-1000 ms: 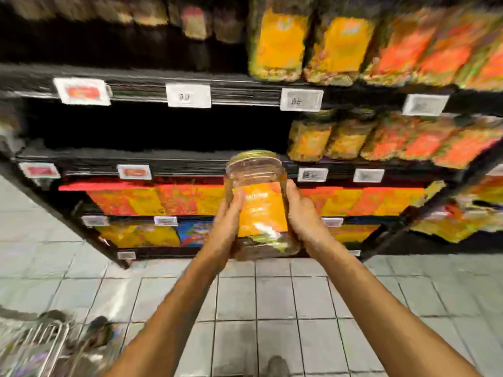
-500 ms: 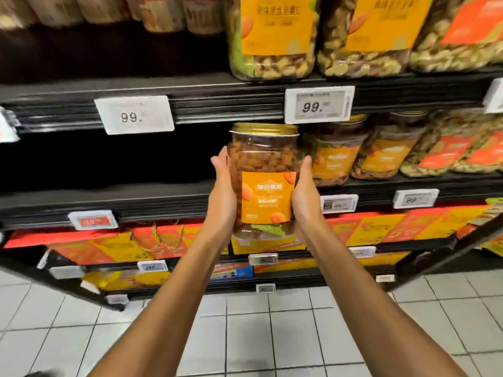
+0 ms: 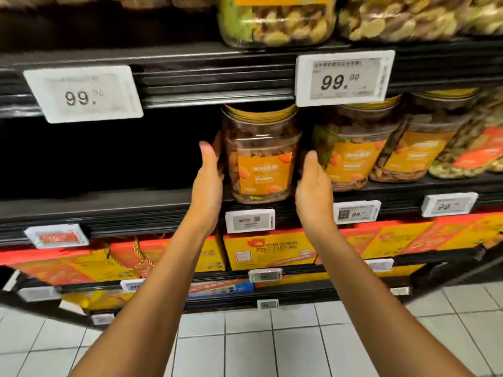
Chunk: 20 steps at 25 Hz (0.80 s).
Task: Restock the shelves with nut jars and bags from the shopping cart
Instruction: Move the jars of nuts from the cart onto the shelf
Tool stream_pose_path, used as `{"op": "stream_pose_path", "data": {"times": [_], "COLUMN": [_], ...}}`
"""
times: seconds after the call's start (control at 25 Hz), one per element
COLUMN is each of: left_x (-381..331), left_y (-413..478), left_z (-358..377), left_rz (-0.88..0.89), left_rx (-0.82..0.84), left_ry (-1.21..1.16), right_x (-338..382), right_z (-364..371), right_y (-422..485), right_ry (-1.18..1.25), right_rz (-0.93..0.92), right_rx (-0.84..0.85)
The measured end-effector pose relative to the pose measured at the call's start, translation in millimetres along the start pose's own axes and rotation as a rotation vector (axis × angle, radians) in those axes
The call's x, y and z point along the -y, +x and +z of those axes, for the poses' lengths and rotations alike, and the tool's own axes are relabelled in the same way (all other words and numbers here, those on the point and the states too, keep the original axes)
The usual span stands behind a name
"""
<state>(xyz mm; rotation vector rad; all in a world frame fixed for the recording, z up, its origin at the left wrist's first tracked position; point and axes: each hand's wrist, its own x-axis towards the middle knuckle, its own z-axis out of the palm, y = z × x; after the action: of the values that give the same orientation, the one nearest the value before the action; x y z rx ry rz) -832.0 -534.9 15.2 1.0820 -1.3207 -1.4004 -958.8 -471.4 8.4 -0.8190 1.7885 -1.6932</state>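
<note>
**Nut jar sitting at the front of the middle shelf, a flat hand on each side**

Nearest the camera, two bare forearms are reaching up and forward over the tiled floor. The left hand [image 3: 208, 183] is pressing its palm against the left side of the nut jar [image 3: 261, 148], fingers straight and pointing up. The right hand [image 3: 313, 186] is flanking the right side the same way, fingers uncurled, though I cannot tell whether its palm is touching the plastic or sitting just off it. Neither hand is wrapping round the jar.

The jar is standing upright at the front edge of the middle shelf [image 3: 109, 208], just left of a neighbouring jar [image 3: 351, 151] of the same kind. Packed full of nuts, it is probably weighing a fair bit. Its clear plastic wall is looking stiff but smooth, so a light squeeze may be letting it slip. Holding low on both sides, level with the orange label [image 3: 262, 172], is looking safer than taking it by the gold lid [image 3: 258, 112]. Farther up, a price tag [image 3: 343, 77] is hanging from the shelf above.
</note>
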Motion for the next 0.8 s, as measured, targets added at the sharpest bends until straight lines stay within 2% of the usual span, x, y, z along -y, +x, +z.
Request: {"op": "stream_pose_path", "data": {"times": [0.16,0.28,0.4,0.56,0.64,0.72,0.8], "left_x": [-0.4,0.5,-0.7,-26.9,-42.8,-57.8,-80.1], "left_y": [-7.8,-11.8,-8.4,-34.0,-64.1,-103.4,-160.1], "left_z": [8.7,28.4,35.2,20.6,-1.7,-26.3,-63.3], "left_rz": [0.018,0.019,-0.077,-0.061,-0.07,-0.139,-0.204], "left_rx": [0.101,0.101,0.106,-0.009,-0.09,-0.118,-0.187], "left_ry": [-0.062,-0.016,0.001,0.144,0.135,0.067,-0.015], "right_x": [-21.7,-25.1,-24.3,-4.6,17.8,38.4,57.7], "right_z": [-12.1,-16.9,-27.0,-40.2,-41.4,-37.9,-27.3], "right_y": [-27.0,-28.4,-23.2,-29.0,-47.4,-73.6,-116.0], "right_ry": [0.194,0.128,0.027,-0.082,-0.07,-0.058,-0.092], "right_rz": [-0.036,-0.072,-0.063,0.043,0.074,0.1,0.126], "right_rx": [0.092,0.072,0.084,0.089,0.089,0.187,0.364]}}
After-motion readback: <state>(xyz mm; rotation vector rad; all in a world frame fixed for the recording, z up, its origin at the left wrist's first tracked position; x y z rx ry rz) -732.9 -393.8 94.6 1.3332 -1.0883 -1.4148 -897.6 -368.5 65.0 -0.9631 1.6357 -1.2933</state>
